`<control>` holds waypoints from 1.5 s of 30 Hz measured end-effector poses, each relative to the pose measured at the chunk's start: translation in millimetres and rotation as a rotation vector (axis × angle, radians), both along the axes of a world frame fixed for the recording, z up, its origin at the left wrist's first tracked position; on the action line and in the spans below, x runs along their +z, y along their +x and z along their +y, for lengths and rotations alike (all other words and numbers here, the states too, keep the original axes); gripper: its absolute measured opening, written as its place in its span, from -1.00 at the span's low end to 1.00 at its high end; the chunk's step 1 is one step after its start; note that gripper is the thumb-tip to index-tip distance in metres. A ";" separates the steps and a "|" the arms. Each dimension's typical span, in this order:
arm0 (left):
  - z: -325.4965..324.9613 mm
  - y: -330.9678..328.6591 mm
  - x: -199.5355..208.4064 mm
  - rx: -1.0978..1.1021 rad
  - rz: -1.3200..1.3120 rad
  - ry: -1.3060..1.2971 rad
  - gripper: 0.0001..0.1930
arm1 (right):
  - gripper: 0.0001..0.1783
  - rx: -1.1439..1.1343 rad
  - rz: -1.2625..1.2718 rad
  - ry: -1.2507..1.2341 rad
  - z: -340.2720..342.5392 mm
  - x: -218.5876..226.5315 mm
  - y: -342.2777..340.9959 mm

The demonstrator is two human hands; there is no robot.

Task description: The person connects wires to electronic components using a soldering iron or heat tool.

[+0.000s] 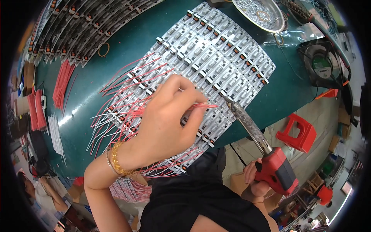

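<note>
My left hand [166,112] is closed over a panel of small circuit boards [201,50], pinching several thin red wires [205,105] between thumb and fingers. Their ends point right, toward the tip of a soldering iron [249,125]. That iron has a red and black pistol grip, and my right hand [255,181] is wrapped around it below the panel's right edge. The tip lies just over the boards, a little right of the wire ends; whether it touches a board I cannot tell. Red and white wires [102,131] fan out from the panel's left side, partly hidden by my left hand.
More board panels [73,27] stand at the back left. Bundles of red wires [63,85] and white wires [55,133] lie along the green table's [127,34] left side. A metal bowl [276,27] and a black fan [320,63] are at the right, a red stool [297,133] below.
</note>
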State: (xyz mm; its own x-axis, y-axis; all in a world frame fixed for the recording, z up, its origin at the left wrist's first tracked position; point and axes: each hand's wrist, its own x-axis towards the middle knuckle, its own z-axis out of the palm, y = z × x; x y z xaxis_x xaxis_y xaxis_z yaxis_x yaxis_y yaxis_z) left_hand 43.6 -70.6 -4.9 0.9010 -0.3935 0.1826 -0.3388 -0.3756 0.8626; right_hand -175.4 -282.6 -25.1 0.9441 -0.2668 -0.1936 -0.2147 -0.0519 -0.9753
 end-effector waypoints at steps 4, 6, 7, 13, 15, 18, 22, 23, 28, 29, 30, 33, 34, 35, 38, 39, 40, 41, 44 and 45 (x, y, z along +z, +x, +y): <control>1.2 -1.6 -2.0 -0.155 0.021 0.086 -0.90 | 0.08 -0.088 -0.044 0.054 9.8 11.2 5.2; -0.7 -3.0 -5.6 -0.145 -0.043 0.116 -0.90 | 0.09 -0.073 -0.038 0.063 8.8 8.1 1.3; -1.3 -3.6 -5.9 -0.140 -0.064 0.150 -0.89 | 0.11 -0.058 -0.035 0.074 7.7 6.8 -0.4; -2.9 -2.2 -6.1 -0.143 -0.109 0.157 -0.89 | -0.16 -0.013 0.111 -0.093 -3.0 6.3 -11.3; -2.1 -4.3 -7.1 -0.139 -0.110 0.183 -0.89 | -0.20 0.030 0.142 -0.088 -6.8 2.0 -10.8; -3.3 -0.4 -7.1 -0.152 -0.114 0.147 -0.89 | -0.27 0.070 0.155 -0.186 -10.1 10.8 -12.9; -2.5 -4.4 -11.6 -0.154 -0.185 0.186 -0.89 | -0.34 0.083 0.114 -0.337 -7.5 4.1 -11.0; -2.0 -4.1 -12.1 -0.156 -0.194 0.192 -0.88 | -0.34 0.086 0.116 -0.338 -4.9 6.9 -7.7; -2.9 -2.5 -11.3 -0.153 -0.194 0.172 -0.88 | -0.45 0.080 0.139 -0.221 -7.2 9.4 -6.1; -3.5 -1.5 -10.8 -0.153 -0.198 0.156 -0.88 | -0.45 0.074 0.142 -0.231 -7.0 11.8 -6.5; -4.0 -0.5 -10.1 -0.158 -0.197 0.144 -0.88 | -0.46 0.073 0.124 -0.248 -6.6 14.6 -6.7; -2.4 -5.3 -11.5 -0.133 -0.195 0.196 -0.87 | -0.44 0.055 0.121 -0.191 -5.8 3.9 -5.4; -3.0 -4.0 -10.4 -0.137 -0.190 0.188 -0.87 | -0.40 0.008 0.156 -0.186 -3.1 9.7 -4.4; -3.7 -2.5 -9.2 -0.141 -0.185 0.179 -0.87 | -0.40 0.001 0.159 -0.200 -0.7 14.0 -4.9; -3.6 -3.0 -10.6 -0.142 -0.196 0.168 -0.87 | -0.26 -0.105 0.109 -0.201 3.2 10.1 -5.4; -2.7 -4.0 -9.7 -0.142 -0.202 0.179 -0.87 | -0.21 -0.077 0.087 -0.086 2.9 7.5 -1.5; -2.7 -3.1 -8.0 -0.146 -0.192 0.209 -0.87 | -0.15 -0.057 0.070 0.014 3.2 9.3 1.5; -2.9 -2.1 -7.2 -0.150 -0.181 0.240 -0.86 | -0.15 -0.065 0.070 0.012 4.2 11.2 2.4; -3.8 -2.2 -7.2 -0.147 -0.193 0.235 -0.87 | -0.13 -0.113 0.126 0.128 5.1 15.4 1.3; -4.0 -2.6 -8.0 -0.152 -0.196 0.237 -0.87 | -0.16 -0.100 0.101 0.121 3.6 14.9 -0.4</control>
